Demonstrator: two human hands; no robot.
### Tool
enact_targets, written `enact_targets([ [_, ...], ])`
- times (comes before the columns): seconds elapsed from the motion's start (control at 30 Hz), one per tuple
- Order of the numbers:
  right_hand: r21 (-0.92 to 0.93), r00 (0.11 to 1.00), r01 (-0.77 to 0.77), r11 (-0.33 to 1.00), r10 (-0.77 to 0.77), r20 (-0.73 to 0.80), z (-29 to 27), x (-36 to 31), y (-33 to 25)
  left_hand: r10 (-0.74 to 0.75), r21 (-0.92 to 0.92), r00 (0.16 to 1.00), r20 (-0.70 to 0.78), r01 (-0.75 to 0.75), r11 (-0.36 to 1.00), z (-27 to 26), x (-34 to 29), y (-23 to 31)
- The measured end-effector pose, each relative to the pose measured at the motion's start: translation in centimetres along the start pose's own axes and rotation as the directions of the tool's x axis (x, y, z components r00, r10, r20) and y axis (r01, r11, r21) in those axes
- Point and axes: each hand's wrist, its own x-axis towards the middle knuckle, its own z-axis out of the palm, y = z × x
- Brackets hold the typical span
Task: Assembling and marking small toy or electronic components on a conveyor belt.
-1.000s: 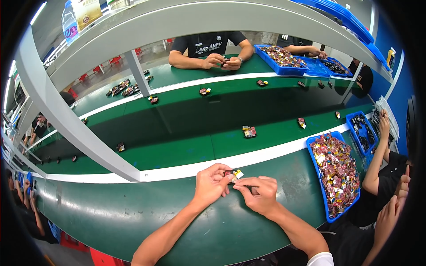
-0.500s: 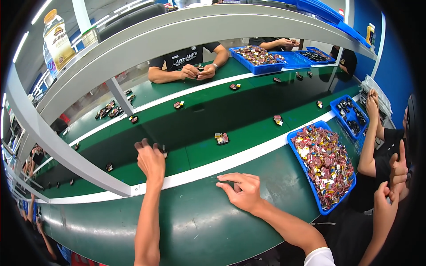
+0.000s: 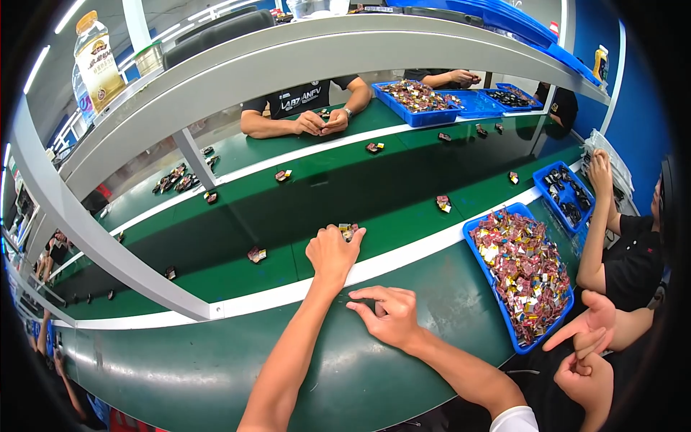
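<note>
My left hand [image 3: 332, 253] reaches over the green conveyor belt. Its thumb and fingers are apart around a small circuit-board assembly [image 3: 349, 231] with dark red and pale yellow parts. The hand partly hides that piece, which lies on the belt. Over the green worktop, on the near side of the white rail, my right hand [image 3: 392, 315] has its thumb and forefinger brought close together. A thin dark sliver shows at those fingertips, too small to name. Another similar assembly [image 3: 257, 254] rests on the belt, left of my left hand.
At right stands a blue tray [image 3: 515, 344] heaped with similar assemblies, with a smaller blue tray [image 3: 578, 227] of black parts behind it. A co-worker's hands [image 3: 592, 345] are close on the right. A grey frame post [image 3: 108, 237] slants across the left; another person [image 3: 306, 119] sits opposite.
My left hand has swung right along the belt, from beside one assembly to another. Pieces on the belt have shifted slightly left and nearer. My right hand has barely moved; the co-worker's hands at right have lowered.
</note>
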Motion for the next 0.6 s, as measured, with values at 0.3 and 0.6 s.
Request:
enact_targets([
  [0.3, -0.018, 1.0, -0.02, 1.0, 0.02, -0.004, -0.3, 0.1, -0.1, 0.163, 0.005, 0.986, 0.031, -0.163, 0.987, -0.9, 0.4, -1.8],
  [0.6, -0.018, 0.999, -0.046, 0.999, 0.046, 0.006, -0.1, -0.1, 0.1, -0.242, -0.316, 0.933, 0.266, 0.321, 0.893, -1.0, 2.0, -4.0],
])
